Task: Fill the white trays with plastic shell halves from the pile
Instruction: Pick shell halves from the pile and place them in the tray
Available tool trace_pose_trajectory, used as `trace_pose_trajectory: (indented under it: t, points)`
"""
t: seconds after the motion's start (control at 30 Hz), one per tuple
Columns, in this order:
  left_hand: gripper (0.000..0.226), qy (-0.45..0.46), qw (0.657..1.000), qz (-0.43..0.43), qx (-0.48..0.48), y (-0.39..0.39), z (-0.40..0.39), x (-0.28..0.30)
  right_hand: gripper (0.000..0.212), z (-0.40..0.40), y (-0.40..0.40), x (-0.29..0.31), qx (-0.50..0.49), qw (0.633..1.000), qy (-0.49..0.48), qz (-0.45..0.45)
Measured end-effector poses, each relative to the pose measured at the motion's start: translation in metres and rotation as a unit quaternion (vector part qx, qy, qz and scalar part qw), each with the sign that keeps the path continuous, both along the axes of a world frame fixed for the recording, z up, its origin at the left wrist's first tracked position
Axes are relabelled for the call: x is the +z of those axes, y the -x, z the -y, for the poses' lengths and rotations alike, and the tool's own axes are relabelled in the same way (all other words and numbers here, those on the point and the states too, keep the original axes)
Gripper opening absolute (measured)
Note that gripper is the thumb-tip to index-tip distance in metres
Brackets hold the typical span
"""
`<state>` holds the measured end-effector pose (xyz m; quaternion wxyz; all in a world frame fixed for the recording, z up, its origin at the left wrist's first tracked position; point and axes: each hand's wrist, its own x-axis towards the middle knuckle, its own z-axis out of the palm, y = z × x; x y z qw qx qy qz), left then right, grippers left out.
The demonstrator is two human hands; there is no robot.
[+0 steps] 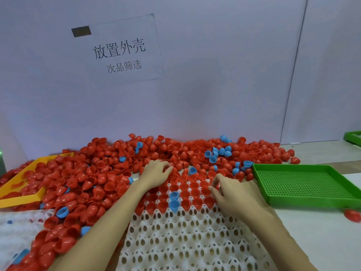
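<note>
Head view: we see a pile of red and blue plastic shell halves (109, 173) spread across the bench (304, 231), reaching back to the white wall panel (214, 85), which carries a printed paper sign (119, 51). A white tray (185, 237) with open egg-shaped cells lies in front of us, its far edge touching the pile. We count its far rows filled with red shells (193, 185) set open side up, plus two blue shells (173, 200) in adjacent cells; the near rows hold nothing. The left hand (156, 171) rests palm down at the edge of the pile just beyond the tray, fingers curled into the red shells; we cannot tell whether it has hold of one. The right hand (228, 190) lies over the right side of the tray's filled rows, thumb and forefinger curled close together at a red shell beside the filled cells; whether they actually pinch it we cannot tell. A second white tray (17, 227) lies at the lower left, partly covered by the pile. A yellow tray (23, 198) at left is buried in red shells. A green perforated tray (306, 184) sits just right of the pile, with one red shell (352, 215) beside its near corner. Another green tray (352, 136) shows at the far right edge.
</note>
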<state>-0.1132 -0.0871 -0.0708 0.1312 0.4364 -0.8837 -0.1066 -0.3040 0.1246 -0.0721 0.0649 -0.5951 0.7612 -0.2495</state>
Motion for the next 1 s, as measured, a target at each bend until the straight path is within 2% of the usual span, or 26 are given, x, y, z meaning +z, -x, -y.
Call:
trace_pose_trajectory:
  t: [0.07,0.23,0.47,0.6,0.73,0.83,0.9,1.0]
  points:
    - [0.034,-0.001,0.999,0.042,0.013,0.004,0.003,-0.003,0.019,0.001,0.001,-0.001,0.003,1.000,0.004,0.001]
    - [0.032,-0.015,0.999,0.027,0.018,0.001,0.007,0.005,0.024,0.001,0.002,-0.003,0.005,1.000,0.007,0.015]
    - [0.030,0.030,0.992,-0.121,0.006,-0.019,-0.001,0.009,0.024,0.001,0.001,0.000,0.001,1.000,0.001,0.007]
    - [0.033,0.076,0.967,-0.240,-0.027,-0.028,-0.030,0.018,0.021,0.000,0.002,0.000,-0.003,1.000,-0.008,0.013]
    - [0.040,0.014,0.934,-0.348,-0.077,-0.034,-0.077,0.023,0.020,-0.001,0.001,0.003,-0.010,1.000,-0.008,0.008]
    - [0.054,-0.051,0.919,-0.377,-0.102,-0.037,-0.114,0.015,0.022,-0.004,-0.003,0.009,-0.006,1.000,-0.002,-0.017]
    - [0.066,-0.056,0.920,-0.368,-0.124,-0.036,-0.135,0.007,0.033,-0.007,-0.009,0.014,0.047,0.997,0.031,0.047]
    - [0.074,-0.048,0.921,-0.358,-0.146,-0.035,-0.151,-0.001,0.061,-0.012,-0.029,0.024,0.150,0.971,0.081,0.166]
